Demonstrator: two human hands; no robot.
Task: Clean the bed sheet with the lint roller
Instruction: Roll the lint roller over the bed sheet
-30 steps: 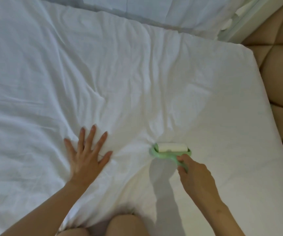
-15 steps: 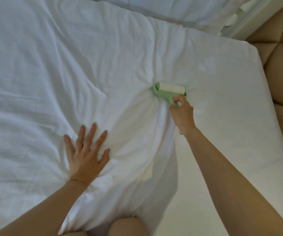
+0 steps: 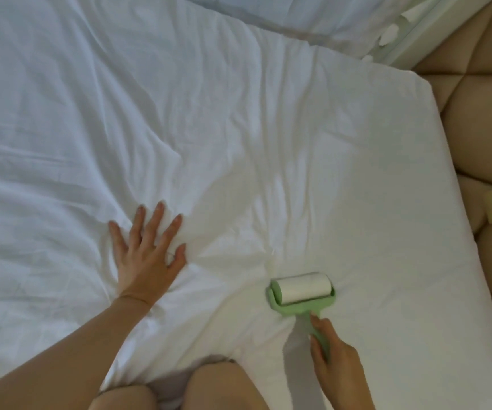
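roller [image 3: 301, 291] on the sheet [image 3: 238, 128], lower right of the frame

we see the left hand [image 3: 144, 258] spread flat at lower centre-left, fingers straight, pressing the wrinkled white sheet and holding nothing. the right hand [image 3: 338, 371], at the lower right, curls round the roller's green handle. the white roll lies on the sheet just above that hand, well apart from the left hand. bare knees [image 3: 221, 386] show at the bottom edge, and a tan padded panel [image 3: 481, 119] runs down the right edge.
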